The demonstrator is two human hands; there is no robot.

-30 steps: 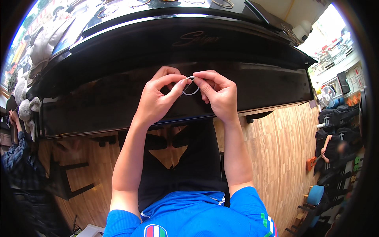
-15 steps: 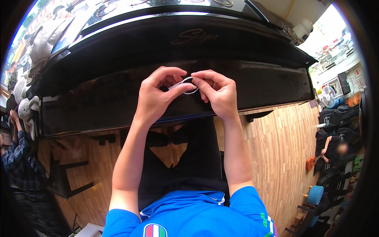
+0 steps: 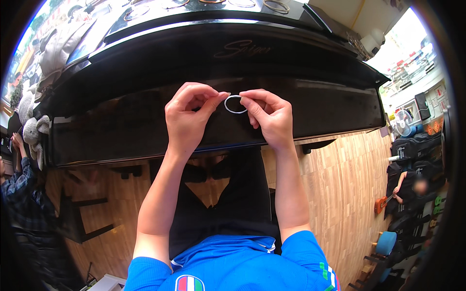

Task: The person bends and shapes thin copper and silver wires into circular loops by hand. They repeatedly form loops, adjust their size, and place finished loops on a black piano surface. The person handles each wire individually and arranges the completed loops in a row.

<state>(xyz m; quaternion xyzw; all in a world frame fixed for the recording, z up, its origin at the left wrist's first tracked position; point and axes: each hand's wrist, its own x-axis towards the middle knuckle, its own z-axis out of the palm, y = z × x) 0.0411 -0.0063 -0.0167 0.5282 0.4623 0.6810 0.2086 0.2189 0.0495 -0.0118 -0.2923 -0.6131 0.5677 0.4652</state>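
Observation:
A thin white loop [image 3: 235,113], like a small coil of cord or wire, is held up in front of a black piano's closed lid. My left hand [image 3: 186,119] pinches it at the left side between thumb and forefinger. At its right side, the thumb and forefinger of my right hand [image 3: 273,119] grip it, with the other fingers curled beneath. Between the two hands the loop hangs as a nearly round ring. Its exact kind is too small to tell.
The black piano [image 3: 315,106] spans the view ahead. Several thin coiled loops [image 3: 276,6] lie along its top. Grey plush toys [image 3: 35,132] hang at its left end. One person's plaid sleeve [image 3: 22,179] shows at left; another person holds a small orange guitar [image 3: 380,204] at right, near a blue stool [image 3: 387,242].
My left hand has shifted slightly left and its fingers have closed into a pinch at the loop's edge. The loop now shows as a rounder ring; my right hand has barely moved.

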